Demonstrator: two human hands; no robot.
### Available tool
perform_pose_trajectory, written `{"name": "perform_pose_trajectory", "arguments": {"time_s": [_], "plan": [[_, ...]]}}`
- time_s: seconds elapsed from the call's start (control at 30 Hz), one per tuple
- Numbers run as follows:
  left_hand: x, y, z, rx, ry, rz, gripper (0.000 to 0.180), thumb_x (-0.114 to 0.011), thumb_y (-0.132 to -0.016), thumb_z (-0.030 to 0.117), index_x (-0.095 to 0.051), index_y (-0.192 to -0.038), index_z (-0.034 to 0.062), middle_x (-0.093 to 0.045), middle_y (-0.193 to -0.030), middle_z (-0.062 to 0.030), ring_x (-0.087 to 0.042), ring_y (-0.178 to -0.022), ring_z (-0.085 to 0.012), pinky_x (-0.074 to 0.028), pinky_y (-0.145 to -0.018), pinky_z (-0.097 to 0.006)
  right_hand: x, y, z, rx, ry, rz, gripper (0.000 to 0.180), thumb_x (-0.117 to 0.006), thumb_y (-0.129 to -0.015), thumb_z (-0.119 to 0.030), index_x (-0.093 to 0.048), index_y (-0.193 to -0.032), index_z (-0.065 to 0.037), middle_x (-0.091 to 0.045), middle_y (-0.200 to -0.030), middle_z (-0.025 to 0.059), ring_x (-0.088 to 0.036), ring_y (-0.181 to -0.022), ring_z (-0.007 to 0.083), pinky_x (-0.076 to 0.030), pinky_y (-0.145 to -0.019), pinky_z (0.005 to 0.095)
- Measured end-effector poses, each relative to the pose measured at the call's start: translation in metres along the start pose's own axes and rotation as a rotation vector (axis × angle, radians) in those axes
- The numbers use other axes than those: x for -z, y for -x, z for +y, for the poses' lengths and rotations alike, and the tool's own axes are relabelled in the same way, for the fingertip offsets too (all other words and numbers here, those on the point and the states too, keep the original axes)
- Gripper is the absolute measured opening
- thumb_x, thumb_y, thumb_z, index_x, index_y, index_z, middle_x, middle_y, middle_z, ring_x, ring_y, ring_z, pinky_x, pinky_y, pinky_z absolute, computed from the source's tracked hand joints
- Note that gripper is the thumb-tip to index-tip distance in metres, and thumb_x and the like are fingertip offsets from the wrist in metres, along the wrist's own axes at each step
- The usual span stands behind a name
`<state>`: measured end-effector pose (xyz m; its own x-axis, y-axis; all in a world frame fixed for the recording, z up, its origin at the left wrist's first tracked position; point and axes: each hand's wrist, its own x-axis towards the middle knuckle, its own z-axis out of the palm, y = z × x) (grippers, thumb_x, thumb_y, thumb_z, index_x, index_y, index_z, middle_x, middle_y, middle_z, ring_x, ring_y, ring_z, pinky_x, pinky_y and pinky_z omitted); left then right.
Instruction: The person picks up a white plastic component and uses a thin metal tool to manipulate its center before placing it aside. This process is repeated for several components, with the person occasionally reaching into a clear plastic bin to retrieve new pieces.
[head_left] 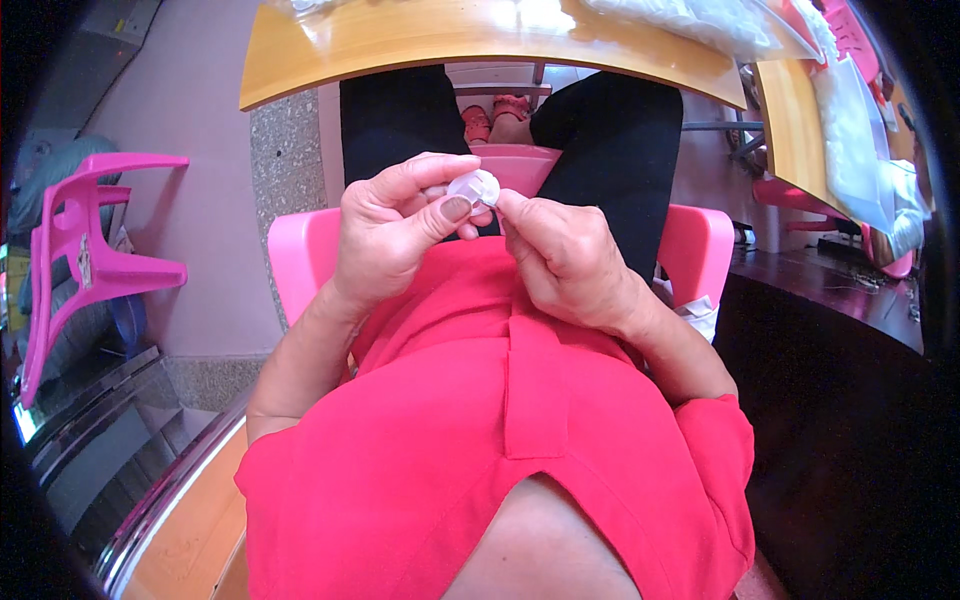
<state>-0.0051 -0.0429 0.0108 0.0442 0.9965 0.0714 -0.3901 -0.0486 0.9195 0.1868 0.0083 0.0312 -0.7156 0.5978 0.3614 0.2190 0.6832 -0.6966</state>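
A small white round plastic piece (pixel 474 187), like a cap or disc, is held above my lap. My left hand (pixel 392 218) grips it between thumb and fingers, with the thumb across its lower edge. My right hand (pixel 565 250) is closed in a pinch, its fingertips touching the right edge of the piece. Whatever lies between those fingertips is too small to make out. Both hands are beyond the front of my red top, short of the table edge.
A wooden table (pixel 400 45) curves across the far side, with a clear bag of white pieces (pixel 690 14) on it. At right stands a translucent container (pixel 855 140) of white pieces. A pink chair (pixel 95 255) is at left; pink armrests (pixel 700 250) flank me. A dark surface (pixel 820 290) is at right.
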Motion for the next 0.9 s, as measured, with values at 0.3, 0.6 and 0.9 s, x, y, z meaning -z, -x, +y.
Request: {"name": "perform_pose_trajectory", "arguments": {"time_s": [0.3,0.6,0.9], "plan": [[0.000,-0.001,-0.002,-0.017,0.085,0.002,0.030,-0.058,-0.088,0.002,-0.057,-0.118,-0.0011,-0.061,-0.109,-0.0207,-0.064,-0.085,-0.0221,-0.054,-0.073,-0.031,-0.002,-0.002,-0.005,-0.112,-0.224,0.020,0.022,-0.051,-0.080,0.005,-0.053,-0.101,0.000,-0.056,-0.071,0.0189,-0.061,-0.065,0.0340,-0.047,-0.054,0.0394],[0.000,0.000,0.000,0.020,0.073,-0.012,0.029,-0.057,-0.089,0.002,-0.057,-0.118,-0.0012,-0.062,-0.108,-0.0206,-0.064,-0.085,-0.0219,-0.054,-0.074,-0.031,0.003,-0.006,-0.009,-0.235,-0.316,-0.006,0.016,-0.050,-0.082,0.003,-0.056,-0.097,0.000,-0.058,-0.074,0.0207,-0.063,-0.069,0.0351,-0.049,-0.057,0.0383],[-0.010,-0.002,0.004,0.227,0.268,0.117,0.029,-0.055,-0.092,0.006,-0.056,-0.120,-0.0027,-0.065,-0.103,-0.0156,-0.066,-0.085,-0.0196,-0.056,-0.076,-0.030,0.004,-0.002,-0.004,-0.199,-0.150,0.033,0.019,-0.051,-0.082,0.001,-0.056,-0.100,0.002,-0.059,-0.072,0.0220,-0.062,-0.066,0.0371,-0.049,-0.056,0.0411]]}}
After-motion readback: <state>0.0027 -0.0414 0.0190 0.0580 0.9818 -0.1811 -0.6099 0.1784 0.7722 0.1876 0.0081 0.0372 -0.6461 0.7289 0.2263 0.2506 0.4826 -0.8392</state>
